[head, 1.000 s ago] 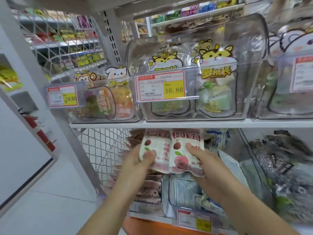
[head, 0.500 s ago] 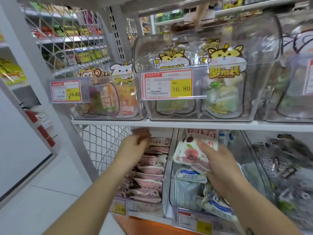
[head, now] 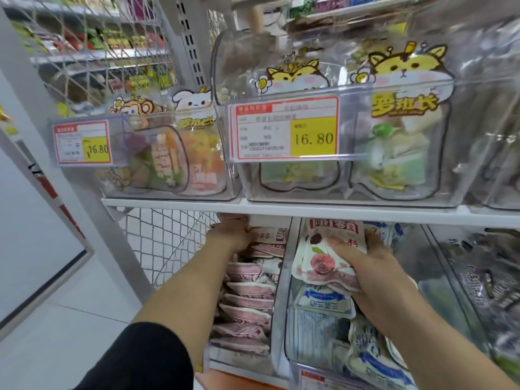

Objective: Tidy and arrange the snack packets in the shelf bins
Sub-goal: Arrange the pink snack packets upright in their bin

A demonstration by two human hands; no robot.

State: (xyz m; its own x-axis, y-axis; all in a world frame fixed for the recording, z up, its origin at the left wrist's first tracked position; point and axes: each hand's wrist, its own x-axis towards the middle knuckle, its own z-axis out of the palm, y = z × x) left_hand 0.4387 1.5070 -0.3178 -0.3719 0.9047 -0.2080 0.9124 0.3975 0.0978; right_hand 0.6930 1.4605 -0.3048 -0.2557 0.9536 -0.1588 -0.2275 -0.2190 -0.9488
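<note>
My right hand (head: pixel 368 266) grips a small bunch of white-and-pink fruit snack packets (head: pixel 323 260) over the clear bin of blue-and-white packets (head: pixel 323 302). My left hand (head: pixel 233 235) reaches into the back of the left clear bin (head: pixel 278 319) just under the shelf board, fingers curled on a packet there; the fingertips are hidden. That bin holds a row of several pink-and-white packets (head: pixel 247 291) standing on edge.
The white shelf board (head: pixel 309 211) runs right above both hands. Clear bins with price tags (head: pixel 284 128) sit on it. A wire mesh side panel (head: pixel 168 243) stands to the left, and a bin of dark packets (head: pixel 484 277) to the right.
My left hand has taken its packet away from the right hand's bunch and gone deep into the left bin. The right hand has stayed over the neighbouring bin with its packets.
</note>
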